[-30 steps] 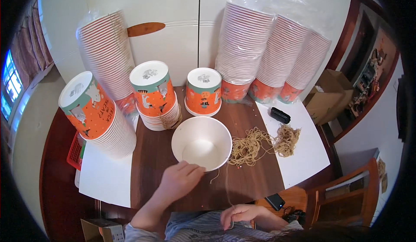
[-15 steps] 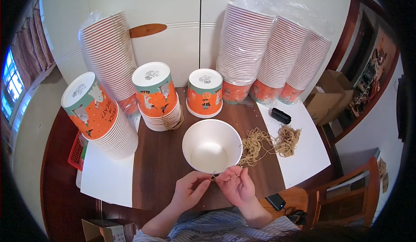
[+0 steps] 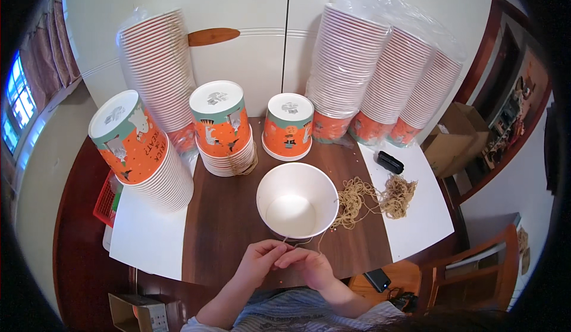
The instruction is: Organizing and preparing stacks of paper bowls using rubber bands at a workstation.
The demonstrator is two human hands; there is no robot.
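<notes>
Close to the table's near edge, my left hand [image 3: 262, 262] and my right hand [image 3: 306, 265] meet with fingertips pinched together. Between them is a thin tan cord [image 3: 303, 242], with a short end standing up from the left fingertips. A strand of it runs beside the right hand toward the bucket. Just beyond the hands stands a paper bucket [image 3: 288, 208], mouth up, white inside. To its right lies a loose tangle of tan cord [image 3: 353, 202], joined by strands to a second tan bundle [image 3: 397, 196]. My fingers partly hide how the cord is held.
Upside-down orange paper buckets stand as a left stack [image 3: 140, 153], a middle stack [image 3: 221, 127] and a small right stack [image 3: 289, 125]. Tall plastic-wrapped stacks [image 3: 351, 64] line the back. A black object [image 3: 389, 162] lies right; a wooden chair [image 3: 473, 272] stands beyond the table.
My right hand has turned from palm up to palm down, and its fingertips have come up to the left ones at the cord. The whole view has shifted slightly.
</notes>
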